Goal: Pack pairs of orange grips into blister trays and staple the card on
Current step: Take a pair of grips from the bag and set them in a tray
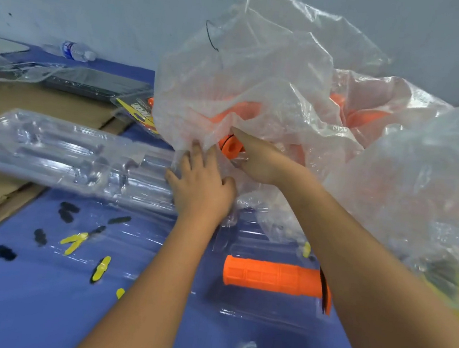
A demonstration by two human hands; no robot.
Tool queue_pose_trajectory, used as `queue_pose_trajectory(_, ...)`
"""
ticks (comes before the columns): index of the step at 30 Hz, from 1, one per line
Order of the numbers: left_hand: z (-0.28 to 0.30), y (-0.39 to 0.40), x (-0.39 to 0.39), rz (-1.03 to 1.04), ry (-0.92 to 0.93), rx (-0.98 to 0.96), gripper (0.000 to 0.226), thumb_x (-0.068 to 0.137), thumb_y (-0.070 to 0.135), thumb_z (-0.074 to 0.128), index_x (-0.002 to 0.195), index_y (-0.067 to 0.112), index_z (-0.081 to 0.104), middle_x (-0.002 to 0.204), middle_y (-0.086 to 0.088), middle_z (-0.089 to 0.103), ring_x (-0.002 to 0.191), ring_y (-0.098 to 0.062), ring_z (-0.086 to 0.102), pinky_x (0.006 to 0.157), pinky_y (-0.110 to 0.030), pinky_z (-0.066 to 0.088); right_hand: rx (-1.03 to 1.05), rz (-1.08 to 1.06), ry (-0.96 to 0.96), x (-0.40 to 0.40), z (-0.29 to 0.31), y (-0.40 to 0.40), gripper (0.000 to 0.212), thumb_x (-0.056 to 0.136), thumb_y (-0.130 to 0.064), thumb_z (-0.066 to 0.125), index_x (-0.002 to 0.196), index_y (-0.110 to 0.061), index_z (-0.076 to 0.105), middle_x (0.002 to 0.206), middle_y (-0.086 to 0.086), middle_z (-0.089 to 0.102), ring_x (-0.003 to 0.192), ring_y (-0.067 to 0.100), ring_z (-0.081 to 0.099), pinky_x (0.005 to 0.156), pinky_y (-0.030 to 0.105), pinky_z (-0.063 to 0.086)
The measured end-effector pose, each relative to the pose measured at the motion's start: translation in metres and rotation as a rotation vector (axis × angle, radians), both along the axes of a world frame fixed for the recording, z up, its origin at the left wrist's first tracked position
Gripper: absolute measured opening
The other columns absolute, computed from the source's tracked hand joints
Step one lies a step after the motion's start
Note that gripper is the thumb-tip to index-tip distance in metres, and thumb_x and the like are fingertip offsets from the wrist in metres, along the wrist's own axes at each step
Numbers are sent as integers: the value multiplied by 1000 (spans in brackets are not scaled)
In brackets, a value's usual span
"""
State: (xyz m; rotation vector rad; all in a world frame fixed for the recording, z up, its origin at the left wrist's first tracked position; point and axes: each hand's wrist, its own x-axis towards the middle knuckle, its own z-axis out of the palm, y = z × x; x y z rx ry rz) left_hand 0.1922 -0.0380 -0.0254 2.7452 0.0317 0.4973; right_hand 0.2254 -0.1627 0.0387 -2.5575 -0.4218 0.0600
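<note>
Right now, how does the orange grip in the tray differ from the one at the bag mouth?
The grip in the tray lies on its side, full length showing; the grip at the bag mouth shows only its round end with the hole. No hand touches the tray grip; the bag grip sits against the right hand and is half hidden by the plastic bag. Both are orange with a black ring at one end.

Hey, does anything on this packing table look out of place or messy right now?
Yes. Small yellow and black plastic pieces lie scattered loose over the blue table. A water bottle lies on its side by the wall. One orange grip sits alone in a clear tray, its partner slot unfilled.
</note>
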Motion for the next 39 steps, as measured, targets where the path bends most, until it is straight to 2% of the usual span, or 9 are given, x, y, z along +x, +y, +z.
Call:
queue_pose_trajectory(6,0,-1,0,12,-36,-54,81,85,38,53,152,18,14,162,-8,14,144,-27,22,110,-55,21,-204,-2,-193,5,-15,-1,33,90,-6,56,121,-17,56,121,1,55,112,24,50,95,39,44)
queue_pose_trajectory(13,-1,3,1,12,-81,-146,80,83,36,55,151,19,18,159,-4,24,144,-26,25,110,-51,23,-295,-19,-483,-13,-14,0,13,92,-12,53,102,-15,60,106,4,56,103,25,49,75,31,30)
queue_pose_trajectory(18,1,3,-1,-13,-140,-256,79,77,32,61,148,21,27,153,-2,36,140,-26,33,109,-47,26,246,-137,-387,-52,3,-12,7,93,-8,56,100,-12,56,100,6,58,91,26,55,82,48,49)
queue_pose_trajectory(22,8,9,-7,-52,-156,-451,70,75,32,63,140,23,41,145,0,47,134,-24,40,111,-43,27,642,-196,-381,-101,14,-16,27,92,0,60,85,-25,54,84,-8,60,72,-1,59,60,19,53)
queue_pose_trajectory(26,27,16,-25,-217,-200,-895,42,70,18,54,111,15,66,134,-6,55,127,-23,47,111,-34,32,1073,-324,-324,-150,7,-19,16,95,-2,58,86,-15,57,83,0,61,69,8,66,59,26,57)
queue_pose_trajectory(28,32,16,-38,-221,-224,-744,35,70,13,54,101,12,71,139,-13,48,130,-30,42,108,-29,29,1294,-350,-220,-171,-4,-20,9,97,-3,54,91,-9,56,81,6,62,70,12,68,63,27,57)
queue_pose_trajectory(32,27,8,-87,-124,-319,-305,25,72,10,62,90,25,71,151,-11,36,139,-35,30,111,-54,15,1643,-370,-128,-193,-16,-27,12,100,-2,47,94,-9,55,77,1,70,74,13,68,69,26,57)
queue_pose_trajectory(35,23,4,-130,-61,-379,-191,23,73,9,62,89,24,70,140,-10,46,127,-35,42,101,-49,24,1772,-335,-164,-204,-16,-38,16,101,-3,44,93,-12,55,81,0,73,79,13,71,73,27,57)
queue_pose_trajectory(39,27,-3,-162,-220,-53,-85,30,90,38,41,101,30,68,112,2,66,101,-22,61,84,-37,24,1936,-334,-201,-216,-21,-50,17,102,-4,42,98,-11,58,85,1,75,79,15,72,71,26,58)
